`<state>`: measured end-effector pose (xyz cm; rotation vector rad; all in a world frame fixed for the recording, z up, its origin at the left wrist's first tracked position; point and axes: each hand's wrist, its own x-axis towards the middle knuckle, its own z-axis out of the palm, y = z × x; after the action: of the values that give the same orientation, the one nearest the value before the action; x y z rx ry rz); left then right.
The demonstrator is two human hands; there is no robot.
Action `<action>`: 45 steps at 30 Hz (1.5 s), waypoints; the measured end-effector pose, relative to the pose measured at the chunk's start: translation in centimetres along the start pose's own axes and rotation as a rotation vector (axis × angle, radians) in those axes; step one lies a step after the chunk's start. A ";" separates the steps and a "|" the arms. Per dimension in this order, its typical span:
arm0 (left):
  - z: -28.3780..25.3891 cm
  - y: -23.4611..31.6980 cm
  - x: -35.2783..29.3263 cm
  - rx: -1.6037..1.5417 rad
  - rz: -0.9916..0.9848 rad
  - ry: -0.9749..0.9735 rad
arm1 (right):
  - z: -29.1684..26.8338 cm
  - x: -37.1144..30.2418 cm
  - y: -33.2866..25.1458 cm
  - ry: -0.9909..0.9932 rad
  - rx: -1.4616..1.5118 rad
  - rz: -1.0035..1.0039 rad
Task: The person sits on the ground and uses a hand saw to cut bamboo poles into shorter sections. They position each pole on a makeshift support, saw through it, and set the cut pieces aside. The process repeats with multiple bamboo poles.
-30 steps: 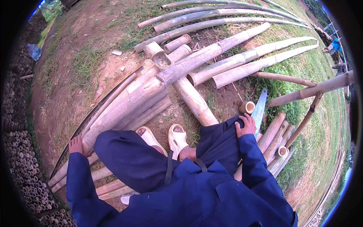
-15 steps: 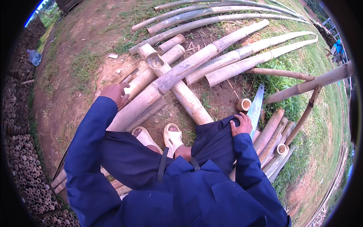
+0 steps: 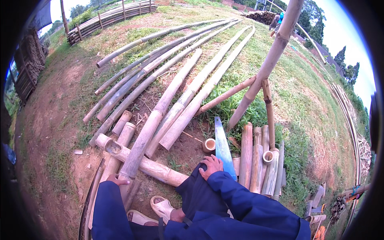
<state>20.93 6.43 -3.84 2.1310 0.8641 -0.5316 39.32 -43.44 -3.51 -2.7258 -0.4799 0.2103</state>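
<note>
My left hand [image 3: 118,180] lies at the near part of a thick bamboo pole [image 3: 148,130], its fingers bent over the pole's side. That pole rests across a notched bamboo piece [image 3: 158,170], which slants down to my right knee. My right hand [image 3: 211,166] is on the dark cloth over that knee, fingers apart and holding nothing. Beside it stands a handsaw [image 3: 222,142], blade tip pointing away from me; its handle is hidden. A short bamboo cup-like piece [image 3: 209,145] stands just left of the blade.
Several long bamboo poles [image 3: 200,90] stretch away over the grass. At the right, a slanting bamboo post [image 3: 260,76] has thinner braces. Cut bamboo lengths [image 3: 246,156] lie below it. Stacked poles [image 3: 110,20] stand far left, and a person [image 3: 277,21] is in the distance.
The view has tilted up and turned right, bringing the far field and sky into sight. My left hand stays at the pole and my right hand stays on my knee.
</note>
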 end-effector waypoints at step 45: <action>-6.5 -19.0 -22.5 0.347 -0.319 0.254 | 1.6 0.3 -0.1 0.078 -0.068 -0.176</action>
<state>-7.60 11.44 4.44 2.4242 1.3511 -0.6158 39.27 -42.76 -4.94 -2.7256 -0.7114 0.0427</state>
